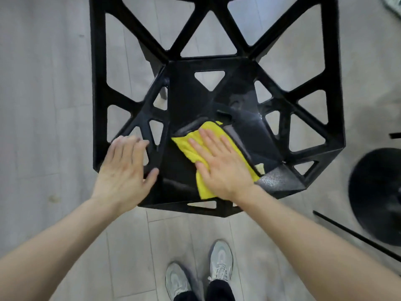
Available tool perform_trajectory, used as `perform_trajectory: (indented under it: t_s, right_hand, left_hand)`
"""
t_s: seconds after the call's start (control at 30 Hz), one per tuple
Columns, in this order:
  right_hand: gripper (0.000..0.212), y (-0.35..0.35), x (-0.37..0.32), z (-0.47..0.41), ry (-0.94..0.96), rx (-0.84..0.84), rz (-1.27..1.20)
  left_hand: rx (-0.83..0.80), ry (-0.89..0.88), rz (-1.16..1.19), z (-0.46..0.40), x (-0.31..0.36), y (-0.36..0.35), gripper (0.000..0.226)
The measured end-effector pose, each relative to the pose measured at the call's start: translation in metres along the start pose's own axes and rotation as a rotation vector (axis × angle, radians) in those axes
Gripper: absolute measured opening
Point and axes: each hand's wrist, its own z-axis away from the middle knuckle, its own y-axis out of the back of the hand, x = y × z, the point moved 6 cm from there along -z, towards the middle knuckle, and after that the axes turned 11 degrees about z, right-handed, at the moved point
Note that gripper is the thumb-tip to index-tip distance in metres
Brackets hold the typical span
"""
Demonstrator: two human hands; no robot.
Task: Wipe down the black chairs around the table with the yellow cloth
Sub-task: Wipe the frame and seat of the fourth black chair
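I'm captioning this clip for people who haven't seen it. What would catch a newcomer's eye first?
The yellow cloth stands out first, bright against the black chair at the middle of the view, with the right hand pressed flat on it on the seat. Next comes the chair's frame of triangular cut-outs, filling the upper view. The left hand rests open on the chair's left edge.
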Motion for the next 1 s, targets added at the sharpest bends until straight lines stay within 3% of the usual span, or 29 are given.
perform_trajectory:
  t_s: [0.1,0.17,0.23,0.33,0.4,0.43,0.47,0.53,0.6,0.63,0.67,0.73,0.8,0.87,0.93,1.0]
  right_hand:
    - [0.066,0.001,0.107,-0.014,-0.331,-0.026,0.098]
    - [0.068,0.003,0.116,-0.025,-0.484,-0.007,0.102]
    - [0.067,0.003,0.069,-0.02,-0.392,0.012,0.065]
    - [0.064,0.005,-0.019,0.027,0.131,-0.045,-0.009]
    - [0.065,0.007,-0.007,0.024,0.376,-0.072,-0.007]
    - [0.064,0.003,0.016,0.006,0.387,-0.052,0.019]
    - [0.064,0.0,0.047,-0.021,0.3,-0.016,0.05]
    - [0.065,0.006,0.111,-0.072,-0.077,0.068,0.113]
    - [0.068,0.008,0.118,-0.091,-0.418,0.11,0.115]
    - [0.071,0.007,0.095,-0.091,-0.455,0.121,0.077]
    - [0.072,0.006,0.059,-0.088,-0.375,0.108,0.021]
    - [0.07,0.003,-0.007,-0.071,-0.004,0.045,-0.042]
    - [0.066,0.004,-0.005,-0.068,0.253,0.028,-0.006]
    - [0.065,0.003,0.05,-0.081,0.191,0.092,0.041]
    - [0.067,0.007,0.114,-0.086,-0.092,0.132,0.124]
    - [0.07,0.009,0.129,-0.081,-0.328,0.134,0.111]
  left_hand:
    - [-0.411,-0.01,-0.098,-0.037,0.007,-0.007,0.15]
    - [-0.583,0.059,-0.197,-0.065,0.006,-0.017,0.174]
    - [-0.748,0.129,-0.204,-0.081,0.004,-0.026,0.187]
    - [-0.832,0.153,-0.178,-0.084,0.001,-0.032,0.192]
    - [-0.827,0.146,-0.144,-0.079,0.003,-0.03,0.192]
    - [-0.82,0.141,-0.122,-0.079,0.003,-0.03,0.191]
    - [-0.822,0.139,-0.103,-0.08,0.004,-0.031,0.191]
    - [-0.845,0.151,-0.078,-0.079,0.005,-0.03,0.19]
    - [-0.856,0.156,-0.072,-0.079,0.005,-0.03,0.19]
    - [-0.868,0.157,-0.069,-0.079,0.006,-0.029,0.19]
    - [-0.874,0.158,-0.07,-0.078,0.005,-0.028,0.19]
    - [-0.878,0.162,-0.082,-0.078,0.005,-0.025,0.191]
    - [-0.88,0.166,-0.081,-0.078,0.006,-0.024,0.192]
    - [-0.875,0.17,-0.057,-0.078,0.008,-0.025,0.191]
    - [-0.868,0.164,-0.047,-0.078,0.007,-0.026,0.189]
    - [-0.86,0.156,-0.047,-0.077,0.006,-0.027,0.189]
